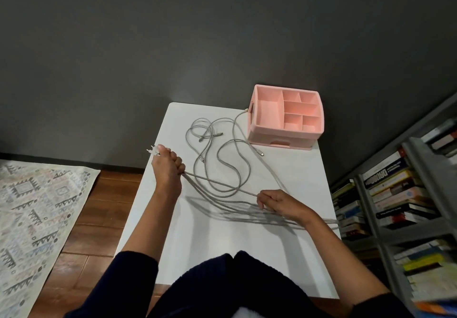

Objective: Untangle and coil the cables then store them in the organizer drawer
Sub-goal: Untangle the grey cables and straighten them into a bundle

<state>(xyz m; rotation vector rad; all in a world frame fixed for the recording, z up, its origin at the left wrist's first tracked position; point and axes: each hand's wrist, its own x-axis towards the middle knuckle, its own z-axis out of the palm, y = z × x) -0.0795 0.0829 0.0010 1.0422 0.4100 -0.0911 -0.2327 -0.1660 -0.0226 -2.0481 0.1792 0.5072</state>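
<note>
Grey cables lie looped and crossing on the white table. My left hand is closed around a bundle of strands at the table's left edge, with a white plug sticking out past the thumb. My right hand pinches a strand near the table's right side, and several strands run under it and off the right edge. The pink organizer stands at the far right corner, its top compartments empty and its drawer shut. One cable end touches its left side.
A grey wall rises behind the table. Shelves full of books stand close on the right. A patterned rug lies on the wooden floor to the left. My dark-clothed knees reach the table's near edge.
</note>
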